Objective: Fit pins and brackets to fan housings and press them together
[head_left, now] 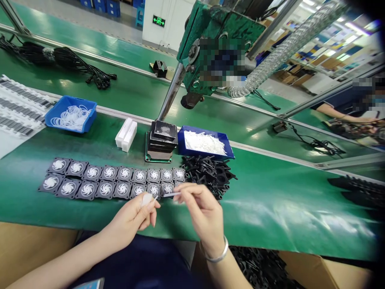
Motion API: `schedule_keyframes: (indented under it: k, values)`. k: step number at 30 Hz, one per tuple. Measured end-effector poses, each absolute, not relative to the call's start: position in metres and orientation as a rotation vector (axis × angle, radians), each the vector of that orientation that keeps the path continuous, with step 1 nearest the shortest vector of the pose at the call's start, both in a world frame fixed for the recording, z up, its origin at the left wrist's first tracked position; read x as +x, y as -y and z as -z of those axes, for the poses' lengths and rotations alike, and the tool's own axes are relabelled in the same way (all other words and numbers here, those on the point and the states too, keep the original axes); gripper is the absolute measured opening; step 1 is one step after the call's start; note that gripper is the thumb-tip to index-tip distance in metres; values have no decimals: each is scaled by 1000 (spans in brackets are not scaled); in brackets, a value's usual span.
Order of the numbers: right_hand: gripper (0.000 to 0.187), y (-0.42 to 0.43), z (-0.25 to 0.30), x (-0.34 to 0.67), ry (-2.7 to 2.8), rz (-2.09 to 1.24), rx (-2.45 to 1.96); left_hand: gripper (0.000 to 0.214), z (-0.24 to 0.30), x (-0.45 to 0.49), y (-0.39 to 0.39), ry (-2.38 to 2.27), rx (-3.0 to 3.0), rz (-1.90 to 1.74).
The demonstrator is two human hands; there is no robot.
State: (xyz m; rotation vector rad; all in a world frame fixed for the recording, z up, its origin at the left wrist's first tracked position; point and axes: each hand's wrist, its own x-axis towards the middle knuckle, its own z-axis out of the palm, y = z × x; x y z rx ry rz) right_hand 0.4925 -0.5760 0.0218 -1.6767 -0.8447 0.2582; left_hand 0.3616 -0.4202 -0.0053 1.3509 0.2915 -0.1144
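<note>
My left hand (132,220) is closed, with a small white piece (146,200) showing at its thumb and index finger. A thin white tip pokes out of the same fingertips; whether it belongs to that piece I cannot tell. Close by on the right, my right hand (204,216) pinches a thin pale stick (171,194) that points toward the left hand. Beyond both hands lie two rows of black square plates (88,189) with white swirl-shaped centres. A heap of black plastic parts (207,170) sits just past the right hand.
Behind the plates stand a blue bin of white rings (72,116), white blocks (126,134), a black stepped fixture (162,140) and a blue tray of white sticks (204,142). A green machine head (207,52) hangs above. Another person's arm (333,112) is at far right.
</note>
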Motion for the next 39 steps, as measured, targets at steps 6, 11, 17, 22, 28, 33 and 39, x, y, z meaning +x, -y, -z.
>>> schedule_keyframes:
  k: [6,11,17,22,28,33,39]
  values:
    - [20,577,-15,506,1155,70,-1920,40,10,360,419,-325,1289,146]
    - [18,571,-5,508,1268,186,-1939,39,9,358,420,-323,1256,153]
    - [14,569,-4,512,1324,176,-1941,38,7,360,419,-292,1259,167]
    - [5,568,-4,516,1411,178,-2073,38,8,360,419,-283,1269,161]
    - [41,570,-28,499,1369,153,-2014,41,4,358,419,-237,1355,178]
    - [8,559,-32,485,1290,-355,-1722,44,2,358,418,-210,1398,150]
    - [12,539,-24,508,963,-106,-1840,38,4,353,416,-284,1313,108]
